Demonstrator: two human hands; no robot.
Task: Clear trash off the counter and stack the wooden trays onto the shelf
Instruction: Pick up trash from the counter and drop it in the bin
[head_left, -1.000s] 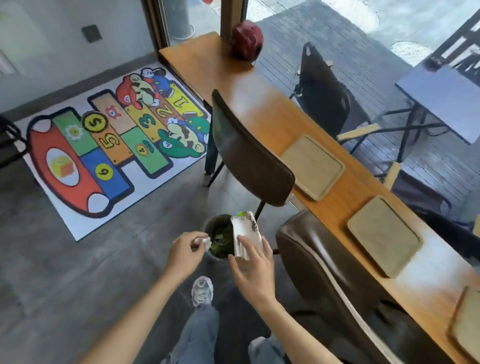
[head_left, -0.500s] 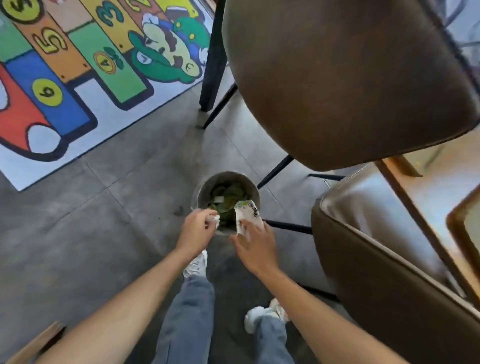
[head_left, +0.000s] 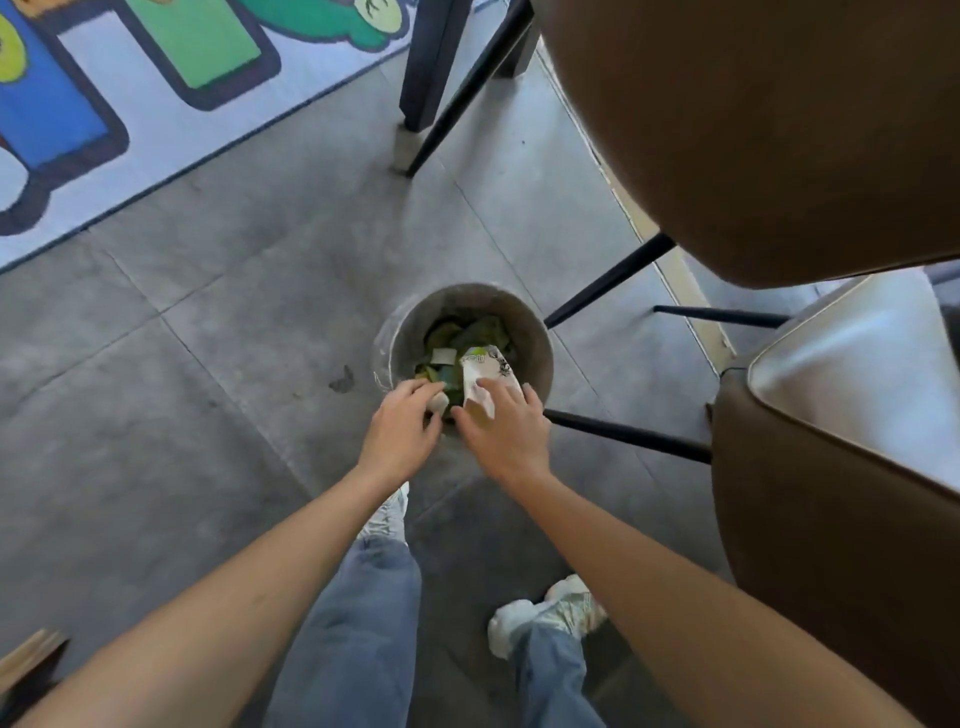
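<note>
Floor (head_left: 218, 332) of grey tiles is seen from above, taking up most of the view. Brown chair back (head_left: 753, 135) is seen at upper right, with a second brown chair (head_left: 841, 519) at the right edge; black legs of the seating are crossed between them over the tiles. Colourful play mat (head_left: 130, 78) is laid at upper left, its edge running diagonally across the floor. Legs in blue jeans (head_left: 358, 634) and pale sneakers (head_left: 550, 613) are noted at the bottom. Round grey waste bin (head_left: 530, 332) is set on the floor between the mat and the chairs, just in front of the feet; green scraps and a small white piece are seen inside. Right hand (head_left: 504, 426) is held over the bin's near rim, fingers closed on a white printed carton (head_left: 485, 376), which is tipped into the bin's mouth. Left hand (head_left: 402, 423) is held just beside it at the rim, fingers curled around a small white scrap (head_left: 439, 401). The two hands are nearly touching. No tabletop or wooden trays are in view.
</note>
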